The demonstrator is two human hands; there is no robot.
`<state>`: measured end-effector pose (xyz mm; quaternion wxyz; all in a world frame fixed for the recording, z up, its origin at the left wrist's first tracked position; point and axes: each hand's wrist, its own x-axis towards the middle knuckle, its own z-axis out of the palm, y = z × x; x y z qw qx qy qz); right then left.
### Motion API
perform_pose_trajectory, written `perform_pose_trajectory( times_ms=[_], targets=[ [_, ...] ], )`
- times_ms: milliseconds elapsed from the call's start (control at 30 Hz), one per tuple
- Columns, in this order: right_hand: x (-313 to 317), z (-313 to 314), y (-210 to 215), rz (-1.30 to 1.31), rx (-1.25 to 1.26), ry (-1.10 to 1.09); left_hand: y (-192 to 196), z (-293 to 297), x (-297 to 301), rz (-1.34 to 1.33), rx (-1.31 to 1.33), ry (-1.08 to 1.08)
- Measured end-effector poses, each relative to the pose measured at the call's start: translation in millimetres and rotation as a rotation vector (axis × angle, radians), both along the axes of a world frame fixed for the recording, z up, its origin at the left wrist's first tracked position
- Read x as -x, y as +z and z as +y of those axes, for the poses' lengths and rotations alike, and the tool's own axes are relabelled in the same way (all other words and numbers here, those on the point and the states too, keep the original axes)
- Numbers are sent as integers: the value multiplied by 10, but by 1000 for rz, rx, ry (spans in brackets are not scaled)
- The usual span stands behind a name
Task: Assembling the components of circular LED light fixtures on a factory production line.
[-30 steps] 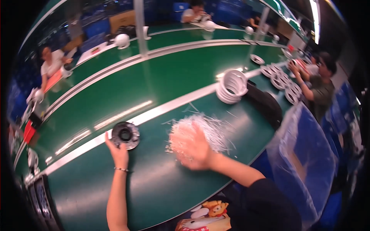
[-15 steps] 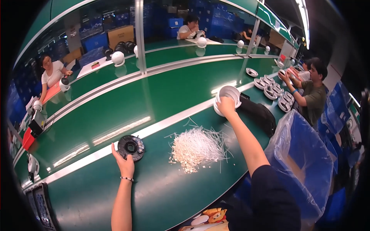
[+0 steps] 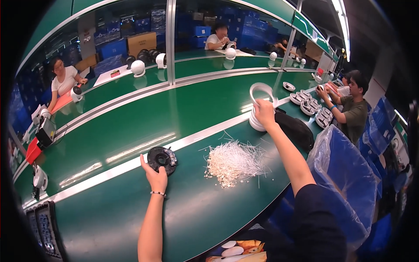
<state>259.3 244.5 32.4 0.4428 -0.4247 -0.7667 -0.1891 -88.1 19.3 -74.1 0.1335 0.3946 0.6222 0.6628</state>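
Observation:
At the belt's near rim, my left hand point(image 3: 156, 177) grips a round black disc-shaped part point(image 3: 155, 155) with a hole in its middle. Small electronic pieces show along the part's right side. Farther right, my right hand point(image 3: 265, 114) has its fingers closed on a white plastic ring point(image 3: 262, 86), tilted and slightly blurred. Beneath that hand stands a white round housing point(image 3: 256, 124), partly covered by my fingers. Between my two arms lies a heap of thin clear strips and small cream-coloured bits point(image 3: 233, 163).
A black bag-like bundle point(image 3: 294, 131) lies right of the housing. Beside the bench stands a blue bin lined with clear plastic point(image 3: 338, 183). Several white shells point(image 3: 307, 107) sit near a co-worker point(image 3: 355, 102). A black tray point(image 3: 46, 229) is at lower left.
My right hand has risen, lifting the white ring off the housing. My left hand still holds the black disc-shaped part. The whole view has shifted slightly.

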Motion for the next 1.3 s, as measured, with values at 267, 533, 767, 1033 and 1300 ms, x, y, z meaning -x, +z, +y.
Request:
perform_pose_trajectory(
  times_ms=[267,533,767,1033,1300],
  targets=[
    [1261,-1642,2,-180,-63,814,65,-58,-4,92,9,93],
    [1408,-2189,-590,-242,289,1138,-124,-30,49,36,-51,18],
    [1047,-2230,-975,-232,403,1311,-62,-27,-35,-75,-60,-23],
    [970,-2371,-1090,-190,478,1483,-39,-69,-12,-146,-56,-49],
    [904,-2336,-992,-136,497,1368,68,-16,-125,-161,18,-79]
  ],
)
